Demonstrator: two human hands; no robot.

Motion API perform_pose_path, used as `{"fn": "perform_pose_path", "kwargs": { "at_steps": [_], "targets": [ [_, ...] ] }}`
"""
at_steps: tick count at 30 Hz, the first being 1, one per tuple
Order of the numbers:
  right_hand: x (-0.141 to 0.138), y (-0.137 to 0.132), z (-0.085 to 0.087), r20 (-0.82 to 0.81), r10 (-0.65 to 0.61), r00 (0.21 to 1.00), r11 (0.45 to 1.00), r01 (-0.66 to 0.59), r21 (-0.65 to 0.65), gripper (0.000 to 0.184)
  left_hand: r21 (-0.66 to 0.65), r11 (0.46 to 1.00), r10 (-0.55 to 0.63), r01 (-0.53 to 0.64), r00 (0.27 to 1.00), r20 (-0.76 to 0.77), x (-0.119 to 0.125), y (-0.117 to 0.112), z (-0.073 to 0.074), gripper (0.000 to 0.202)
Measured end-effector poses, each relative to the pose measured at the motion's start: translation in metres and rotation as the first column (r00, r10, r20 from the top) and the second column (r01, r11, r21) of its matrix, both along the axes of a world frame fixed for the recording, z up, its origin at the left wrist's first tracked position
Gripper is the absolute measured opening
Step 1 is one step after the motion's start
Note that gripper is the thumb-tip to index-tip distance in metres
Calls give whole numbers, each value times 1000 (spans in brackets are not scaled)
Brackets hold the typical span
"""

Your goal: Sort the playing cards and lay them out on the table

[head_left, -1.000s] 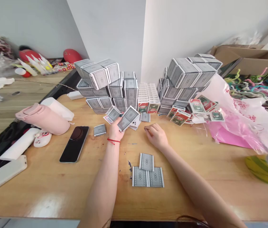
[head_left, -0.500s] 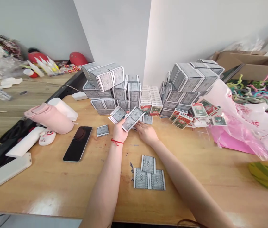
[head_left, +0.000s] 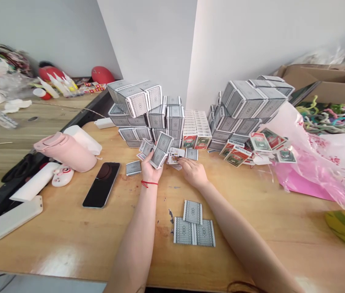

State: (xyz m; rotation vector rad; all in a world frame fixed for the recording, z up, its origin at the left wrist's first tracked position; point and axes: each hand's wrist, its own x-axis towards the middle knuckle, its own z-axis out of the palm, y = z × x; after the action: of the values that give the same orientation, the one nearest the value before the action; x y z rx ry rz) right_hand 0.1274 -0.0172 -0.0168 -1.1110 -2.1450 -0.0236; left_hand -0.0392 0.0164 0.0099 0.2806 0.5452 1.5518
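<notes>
Some cards (head_left: pixel 163 143) clamped in left hand (head_left: pixel 151 169), right hand (head_left: pixel 194 172) part-hiding face card (head_left: pixel 174 153), its grip unclear

Cards (head_left: pixel 163 142) gry-patterned w/ wht edges, bottle (head_left: pixel 68 154) pink, wristband (head_left: pixel 149 183) red, tape (head_left: pixel 340 231) yel/grn.

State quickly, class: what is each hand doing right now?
Left hand: closed, holding folded cards.
Right hand: fingers at a face-up card; whether gripping cannot be told.
</notes>
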Motion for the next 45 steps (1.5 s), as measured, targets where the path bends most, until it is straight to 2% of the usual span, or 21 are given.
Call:
{"fn": "perform_pose_path", "kwargs": {
  "at_steps": [3,5,7,9,12,15,17,20,23,24,26,28,29,32,35,37,42,45],
  "targets": [
    [1,1,1,-51,52,997,999,-51,15,24,20,1000,-13,13,1000,2,-1,-1,0,31],
    [2,1,2,-120,38,992,999,-36,21,22,21,998,-53,52,998,15,-1,-2,1,30],
    [5,-1,3,-224,-44,974,999,48,13,20,15,995,-97,96,995,31,-1,-5,4,30],
    [8,-4,3,-368,-152,917,988,151,-30,18,24,989,-148,147,988,42,-1,-7,7,29],
    [12,-8,2,-608,-237,758,971,189,-144,16,48,978,-206,204,977,47,-2,-12,12,30],
    [17,-7,0,-764,-273,584,959,107,-261,13,17,974,-226,226,974,25,-2,-15,13,32],
    [19,-4,0,-812,-303,499,945,50,-322,11,-1,966,-258,258,966,20,-1,-16,13,32],
    [23,-2,0,-858,-371,354,914,-23,-405,14,39,948,-316,314,948,44,1,-17,14,30],
    [26,-9,0,-886,-431,172,881,-133,-455,19,67,946,-320,317,946,50,3,-16,15,30],
    [28,-14,0,-890,-436,134,872,-184,-455,20,70,949,-312,309,949,50,5,-16,15,32],
    [31,-26,-1,-890,-434,140,854,-250,-456,19,80,955,-291,286,955,60,8,-15,15,35],
    [35,-38,0,-868,-447,218,823,-280,-494,20,80,963,-262,256,962,79,12,-14,15,35],
    [36,-43,0,-862,-454,226,806,-309,-506,20,73,967,-249,244,965,85,13,-13,14,33],
    [36,-50,5,-863,-465,198,742,-445,-501,19,50,970,-242,238,968,74,16,-12,13,31],
    [32,-47,10,-868,-453,203,670,-565,-482,22,34,968,-251,250,968,23,15,-12,14,32],
    [29,-44,12,-849,-474,231,643,-568,-514,26,30,968,-248,248,969,-7,13,-12,14,34],
    [27,-43,14,-811,-492,317,646,-491,-584,51,49,978,-203,203,979,-3,8,-14,16,38],
    [28,-45,15,-774,-478,415,588,-504,-633,39,50,983,-178,178,984,-2,7,-14,17,35]
  ]
}}
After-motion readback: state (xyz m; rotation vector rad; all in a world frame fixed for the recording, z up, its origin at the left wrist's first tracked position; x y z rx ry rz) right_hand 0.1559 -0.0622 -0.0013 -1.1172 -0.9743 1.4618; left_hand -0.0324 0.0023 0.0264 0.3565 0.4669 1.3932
